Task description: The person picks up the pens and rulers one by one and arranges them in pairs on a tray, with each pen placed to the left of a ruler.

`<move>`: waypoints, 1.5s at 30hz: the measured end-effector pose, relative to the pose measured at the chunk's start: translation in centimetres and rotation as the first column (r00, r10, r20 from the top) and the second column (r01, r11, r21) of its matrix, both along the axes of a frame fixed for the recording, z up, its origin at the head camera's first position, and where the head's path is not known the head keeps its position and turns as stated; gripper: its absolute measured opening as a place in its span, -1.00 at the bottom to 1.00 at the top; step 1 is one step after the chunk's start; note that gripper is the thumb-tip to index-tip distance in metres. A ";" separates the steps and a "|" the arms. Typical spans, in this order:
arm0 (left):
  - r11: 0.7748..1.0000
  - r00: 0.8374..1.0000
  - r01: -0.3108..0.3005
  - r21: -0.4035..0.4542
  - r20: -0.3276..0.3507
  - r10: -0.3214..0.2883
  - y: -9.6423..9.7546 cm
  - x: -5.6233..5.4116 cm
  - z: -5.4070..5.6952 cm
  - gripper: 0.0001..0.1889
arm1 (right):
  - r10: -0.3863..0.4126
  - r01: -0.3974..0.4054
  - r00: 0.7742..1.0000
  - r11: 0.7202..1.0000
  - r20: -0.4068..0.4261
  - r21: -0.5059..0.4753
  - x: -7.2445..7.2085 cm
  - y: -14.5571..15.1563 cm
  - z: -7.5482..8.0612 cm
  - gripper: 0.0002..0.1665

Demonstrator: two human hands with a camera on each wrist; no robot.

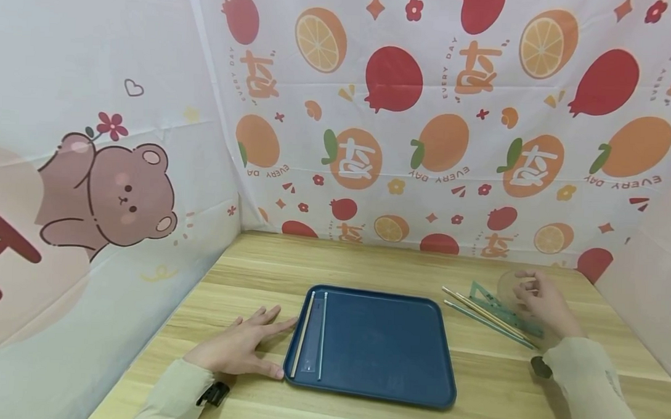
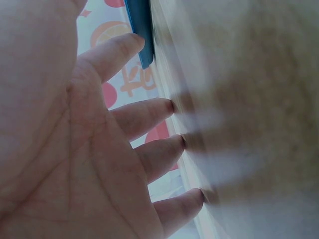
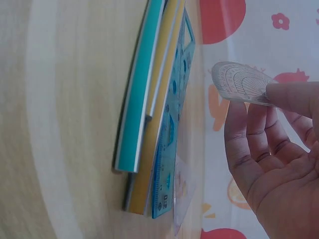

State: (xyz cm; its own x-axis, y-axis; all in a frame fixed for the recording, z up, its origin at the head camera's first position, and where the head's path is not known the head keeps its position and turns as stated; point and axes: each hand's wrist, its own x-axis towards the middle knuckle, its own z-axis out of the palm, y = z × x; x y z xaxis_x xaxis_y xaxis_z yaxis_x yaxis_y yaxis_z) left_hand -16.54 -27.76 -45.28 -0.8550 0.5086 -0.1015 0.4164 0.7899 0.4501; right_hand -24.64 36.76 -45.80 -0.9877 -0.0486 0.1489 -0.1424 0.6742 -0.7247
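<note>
My right hand pinches a clear protractor between thumb and fingers, raised over the right side of the table. Below it lie two gold pencils, a teal pencil and a green-blue stencil ruler, partly overlapping. My left hand rests on the wood with spread fingers; its index finger and thumb reach the left rim of the dark blue tray. Inside the tray, along the left, lie a gold pencil, a clear ruler and a teal pencil, side by side.
A clear plastic piece lies beside the stencil ruler in the right wrist view. The wooden table ends at a fruit-print cloth behind and a bear-print cloth on the left.
</note>
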 end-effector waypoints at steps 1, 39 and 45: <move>1.000 1.000 0.000 -0.001 0.000 0.000 0.0 0.0 0.0 0.08 | 0.000 0.000 1.000 1.000 -0.004 0.005 0.0 -0.1 0.0 -0.43; 1.000 1.000 0.006 -0.008 -0.014 -0.007 0.0 -0.1 -0.2 0.10 | 0.087 -0.074 0.987 0.992 -0.138 0.098 1.6 -4.8 0.3 -0.50; 1.000 1.000 0.008 -0.016 -0.017 -0.009 0.1 -0.2 -0.1 0.11 | 0.089 -0.062 0.983 0.984 -0.160 0.165 1.5 -5.0 0.0 -0.52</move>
